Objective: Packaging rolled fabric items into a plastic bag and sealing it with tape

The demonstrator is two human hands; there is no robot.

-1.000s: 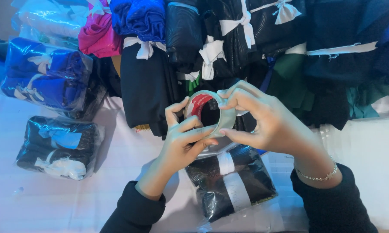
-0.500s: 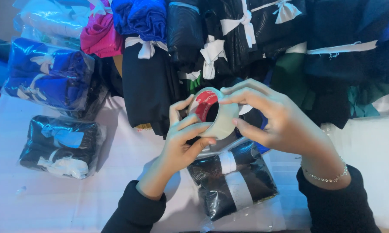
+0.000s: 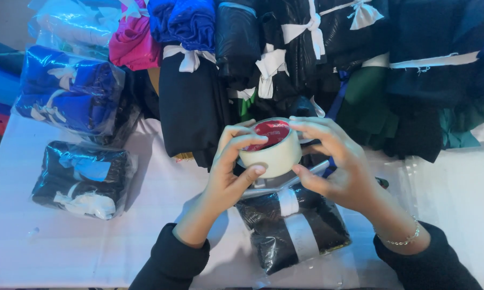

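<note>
Overhead, a white table (image 3: 91,252) fills the lower frame. Heap of folded fabric bundles (image 3: 317,59) across the top: black, navy, green, blue, pink, several tied with white strips. Blue bagged bundle (image 3: 64,88) at upper left, in clear plastic. Below it, at left centre, a black bagged bundle (image 3: 81,180) with a blue patch. At lower centre, another black packet (image 3: 293,228) in clear plastic, banded with a white strip, lying just under the hands. Centre frame: roll of clear tape (image 3: 271,147) with a red core (core face tilted up toward the camera), held above that packet. Left hand (image 3: 231,172) grasps the roll's near side, thumb under, fingers over the rim. Right hand (image 3: 333,164) pinches its right edge, fingertips on top. Thin bracelet (image 3: 400,239) at lower right on the right wrist.
</note>
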